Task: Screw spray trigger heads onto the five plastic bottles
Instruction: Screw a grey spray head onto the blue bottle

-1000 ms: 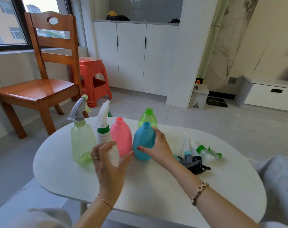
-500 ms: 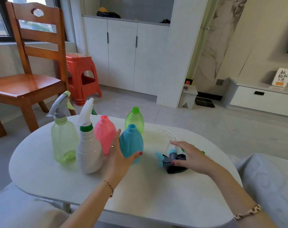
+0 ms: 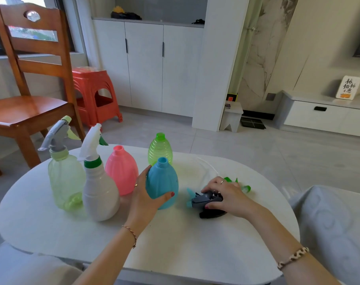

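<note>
Five bottles stand on your white table [image 3: 175, 254], two already capped with trigger heads.

Your left forearm reaches up from the near edge, and your left hand [image 3: 143, 199] wraps the blue bottle [image 3: 162, 179] low on its body, thumb across the front and fingers behind, clamped on it. That bottle stands upright with its neck open, just in front of the green ribbed bottle [image 3: 160, 148] and beside the pink bottle [image 3: 121, 169], both uncapped too. Further left stand the white bottle [image 3: 99, 190] and the pale green bottle [image 3: 65, 179], each wearing a sprayer. Your right arm angles in from the lower right, and your right hand [image 3: 228, 195] lies palm down with fingers curled over the grey trigger head [image 3: 202, 199] in the loose pile of heads; you cannot tell from here whether it is gripped or only touched.
</note>
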